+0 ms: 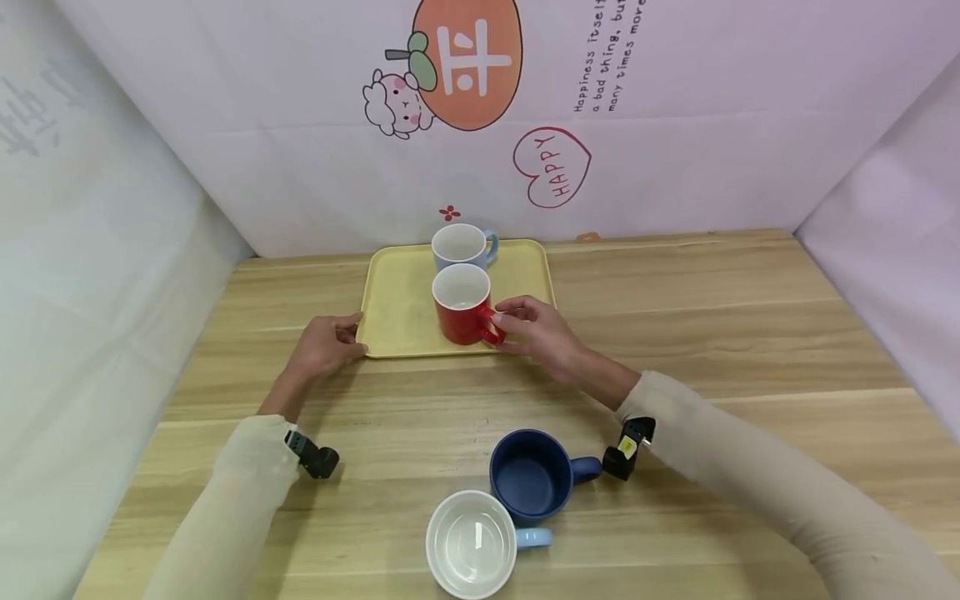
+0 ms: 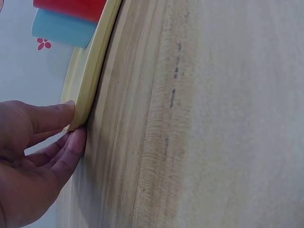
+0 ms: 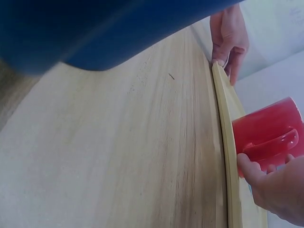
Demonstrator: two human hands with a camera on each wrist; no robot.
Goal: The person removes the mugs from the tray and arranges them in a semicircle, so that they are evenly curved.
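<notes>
A red mug [image 1: 462, 321] with a white inside stands upright at the front of a yellow tray [image 1: 401, 312], in front of a light blue mug [image 1: 459, 246]. My right hand [image 1: 542, 333] is beside the red mug's handle [image 3: 273, 146], its fingers bent and parted. In the right wrist view the handle shows uncovered, with the thumb [image 3: 250, 170] close to its lower end. At the tray's front left corner, my left hand [image 1: 324, 343] pinches the rim between thumb and fingers, as the left wrist view shows.
Nearer me on the wooden table [image 1: 397, 467] stand a dark blue mug [image 1: 531, 477] and another light blue mug [image 1: 471, 546], close together with handles to the right. A printed white cloth [image 1: 300, 167] hangs behind the tray; pale cloth walls flank the table.
</notes>
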